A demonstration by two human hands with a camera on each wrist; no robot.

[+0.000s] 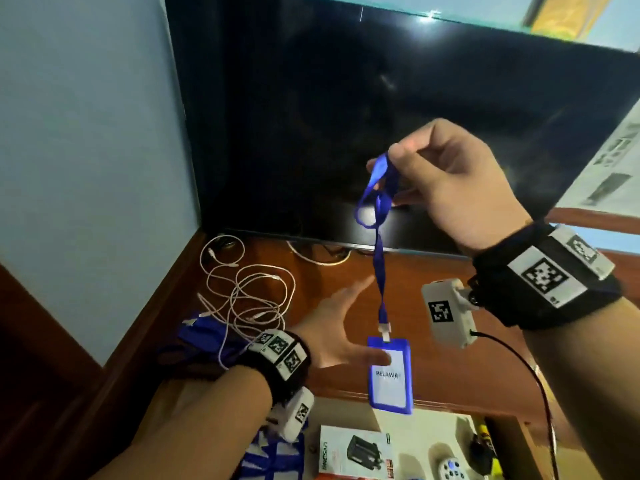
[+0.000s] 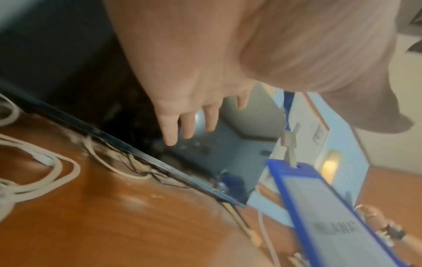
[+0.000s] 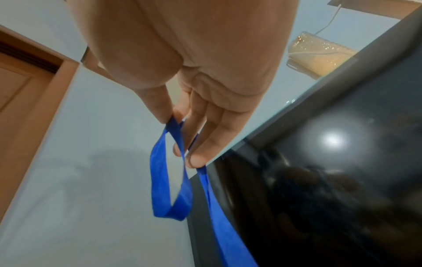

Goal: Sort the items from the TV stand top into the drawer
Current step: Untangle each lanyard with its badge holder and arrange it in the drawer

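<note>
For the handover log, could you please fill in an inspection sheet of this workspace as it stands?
Surface: wooden TV stand top, glossy.
Job's things: blue lanyard hanging, badge holder above open drawer; more blue lanyards at left.
Clutter: boxed adapter in drawer.
Grippers: right hand pinches lanyard; left hand open, thumb at badge holder.
Cables: white cables tangled.
Surroundings: TV, blue wall.

Left hand [image 2: 194, 75] fingers [image 2: 170, 130] spread, blue badge holder [image 2: 331, 207] beside, white cables [image 2: 45, 162]

Dim room; lamp glare on TV screen [image 3: 333, 140]; left-wrist view seems motion-blurred.
</note>
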